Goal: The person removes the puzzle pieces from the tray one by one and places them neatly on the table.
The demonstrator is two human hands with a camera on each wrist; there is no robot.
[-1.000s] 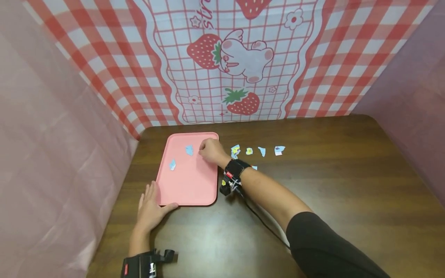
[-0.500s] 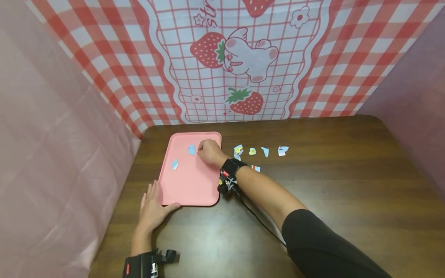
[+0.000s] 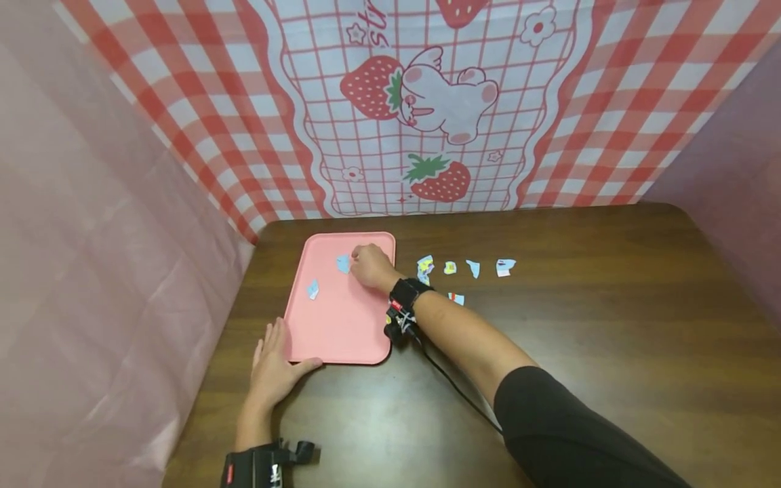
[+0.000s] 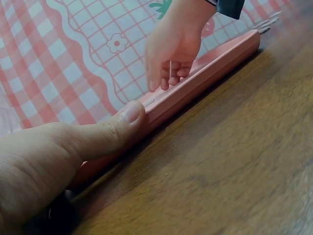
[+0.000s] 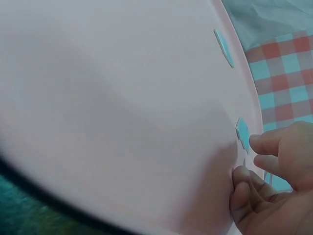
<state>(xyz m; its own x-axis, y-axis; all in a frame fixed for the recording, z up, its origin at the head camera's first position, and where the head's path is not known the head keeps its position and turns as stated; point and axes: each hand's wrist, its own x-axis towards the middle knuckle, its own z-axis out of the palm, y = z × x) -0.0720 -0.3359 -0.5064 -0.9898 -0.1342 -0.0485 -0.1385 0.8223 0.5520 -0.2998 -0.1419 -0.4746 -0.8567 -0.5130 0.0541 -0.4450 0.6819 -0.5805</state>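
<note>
A pink tray (image 3: 335, 339) lies on the table with two light-blue flat puzzle pieces in it: the upper piece (image 3: 343, 263) and the lower piece (image 3: 313, 290). My right hand (image 3: 373, 266) is over the tray's upper right, its fingertips right beside the upper piece. Between its thumb and fingers it pinches another puzzle piece (image 4: 170, 73), of which only a thin pale edge shows. My left hand (image 3: 271, 369) rests at the tray's near left corner. Its fingers lie fairly straight along the left side, and the thumb (image 4: 131, 111) presses on the near rim.
Right of the tray lie several more puzzle pieces: a blue-yellow cluster (image 3: 425, 269), a small yellow piece (image 3: 450, 268), a blue sliver (image 3: 473, 268), a larger piece (image 3: 505, 267) and a red-striped piece (image 3: 456, 298). A checked strawberry curtain (image 3: 439, 122) hangs behind the table.
My right hand has moved slightly left over the tray, closer to the upper blue piece. The left hand stays at the corner. The whole head view has shifted a little.
</note>
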